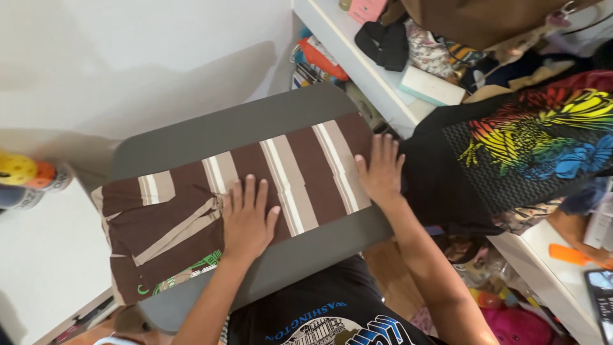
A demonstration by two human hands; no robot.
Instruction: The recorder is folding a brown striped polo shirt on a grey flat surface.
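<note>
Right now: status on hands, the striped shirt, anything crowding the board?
Left hand flat on striped shirt, mid-board. Right hand flat on its right edge. Shirt folded on grey board. Black printed shirt lies just right of the board.

A folded shirt (255, 185) lies on a board (211, 128), both hands flat on it, shelves (357, 57) behind.

we see a bright, evenly lit room; soft grey shadows fall across the white wall (128, 70) behind the grey board (211, 131). straight edges bow near the frame's corners, and the picture is slightly soft throughout.
</note>
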